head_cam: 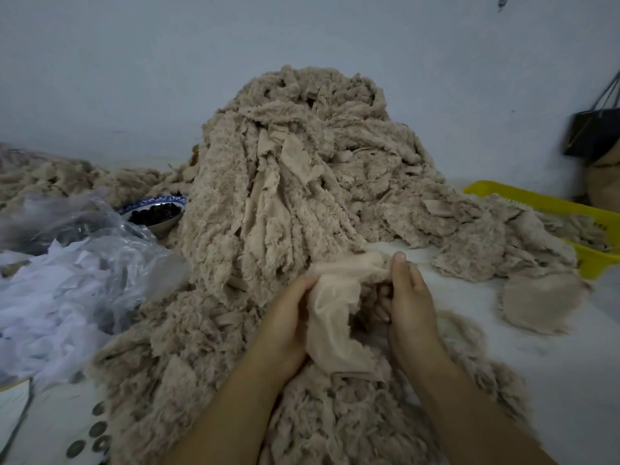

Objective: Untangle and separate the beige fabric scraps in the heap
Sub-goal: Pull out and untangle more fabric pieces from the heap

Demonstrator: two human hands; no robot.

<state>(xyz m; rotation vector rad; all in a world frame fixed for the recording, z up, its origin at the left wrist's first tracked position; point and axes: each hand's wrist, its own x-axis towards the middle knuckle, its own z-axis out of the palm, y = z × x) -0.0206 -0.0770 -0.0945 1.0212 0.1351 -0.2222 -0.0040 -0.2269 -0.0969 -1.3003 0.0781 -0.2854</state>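
Note:
A tall heap of fluffy beige fabric scraps [302, 169] rises against the wall and spills toward me. At its foot I hold one beige scrap [335, 317], smooth backing side up, between both hands. My left hand [285, 317] grips its left edge. My right hand [409, 300] pinches its upper right edge, thumb on top. The scrap's top still touches the heap. A single rounded beige scrap [540, 300] lies apart on the white surface to the right.
A yellow plastic tray [600, 260] with beige scraps stands at the right. Crumpled clear plastic and white fabric [67, 270] lie at the left, beside a blue-and-white bowl [156, 213] of dark pieces. A dark bag [593, 132] hangs at far right. Several coins [97, 434] lie bottom left.

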